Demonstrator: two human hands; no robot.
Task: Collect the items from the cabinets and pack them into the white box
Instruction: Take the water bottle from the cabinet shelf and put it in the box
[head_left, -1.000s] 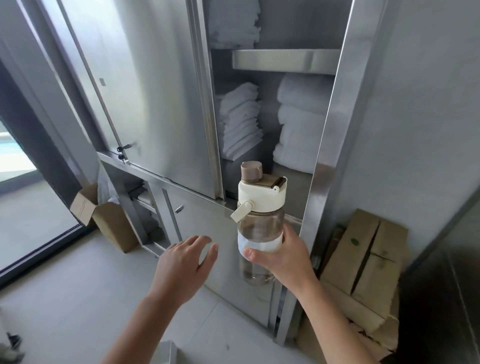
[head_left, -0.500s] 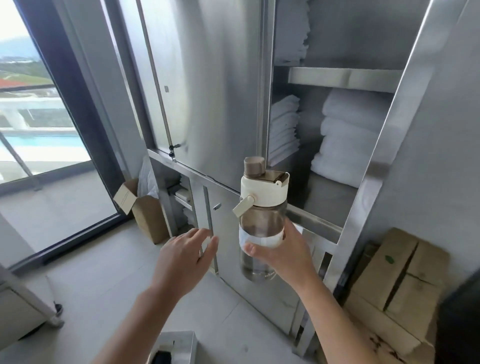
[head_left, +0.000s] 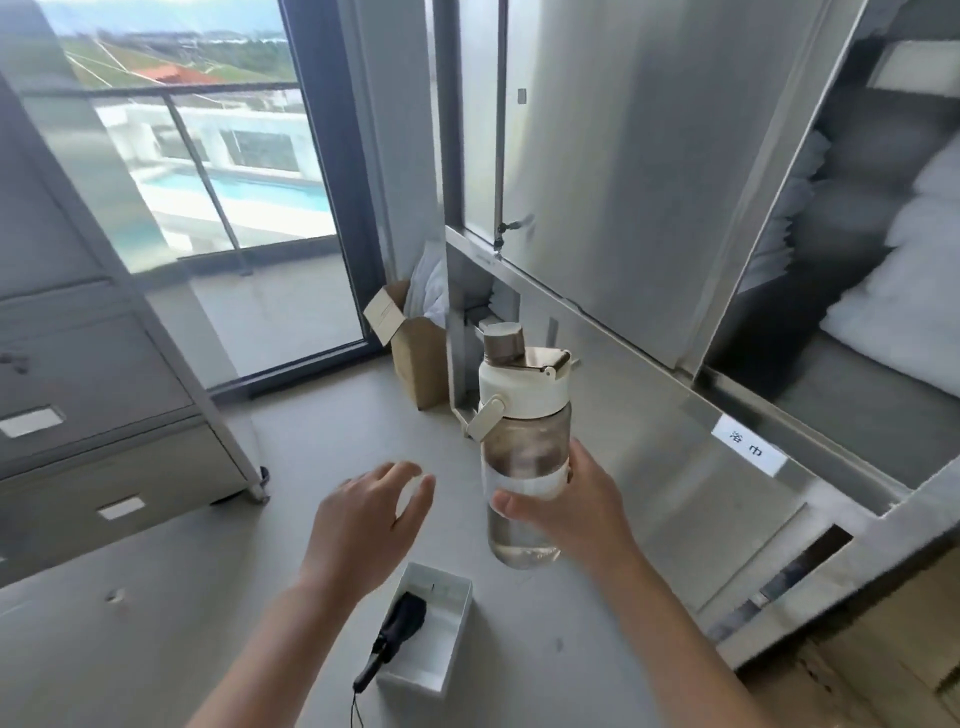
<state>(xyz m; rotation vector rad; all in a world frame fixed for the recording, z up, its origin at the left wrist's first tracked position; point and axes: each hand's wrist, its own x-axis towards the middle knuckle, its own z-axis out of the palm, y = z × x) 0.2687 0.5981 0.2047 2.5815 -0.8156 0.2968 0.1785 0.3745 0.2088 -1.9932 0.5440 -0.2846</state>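
Note:
My right hand grips a clear water bottle with a cream lid and brown cap, held upright in mid-air. My left hand hovers just left of it, fingers spread and holding nothing. Below both hands, on the floor, stands the white box. A black folded umbrella lies in the box with its handle and strap sticking out over the near left edge. The steel cabinet rises at the right, its right side open on white folded towels.
A grey drawer unit on wheels stands at the left. An open cardboard box sits on the floor by the cabinet's lower left corner. Flattened cardboard lies at the lower right. A glass door faces a balcony.
My view has swung left and down, away from the towel shelves. The white box with the umbrella has come fully into sight below my hands. The bottle stays in my right hand.

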